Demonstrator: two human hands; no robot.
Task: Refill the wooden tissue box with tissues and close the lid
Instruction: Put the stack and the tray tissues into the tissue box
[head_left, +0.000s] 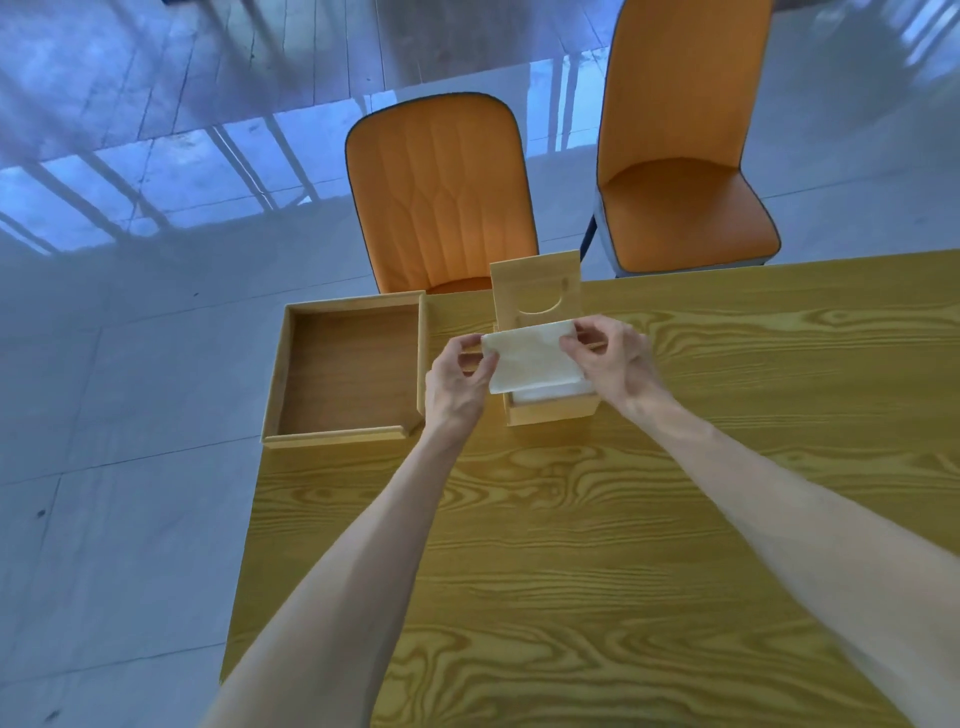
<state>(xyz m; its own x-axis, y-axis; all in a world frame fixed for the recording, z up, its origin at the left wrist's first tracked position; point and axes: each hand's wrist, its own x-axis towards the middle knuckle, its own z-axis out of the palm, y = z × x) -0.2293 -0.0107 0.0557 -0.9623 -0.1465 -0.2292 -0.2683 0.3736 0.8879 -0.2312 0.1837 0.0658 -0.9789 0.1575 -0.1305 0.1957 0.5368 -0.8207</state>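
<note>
At the centre of the frame, the wooden tissue box (550, 405) stood on the table (675, 519) with its lid (535, 288) tipped upright behind it, a curved slot cut through the lid. Both hands were pinched on the top tissue (530, 358), the left hand (460, 382) at its left corner and the right hand (610, 358) at its right corner, holding it spread just above the white stack (550, 392) already sitting in the box. The likely trouble was the thin sheet tearing or crumpling if the hands pulled unevenly, or catching under the lid's edge instead of passing through the slot when the lid came down. A shallow wooden tray (343, 369) lay just left of the box, close to the left wrist, where an elbow swing could nudge it toward the table's edge. Two orange chairs (441, 192) stood beyond the table at the top of the frame, well clear.
</note>
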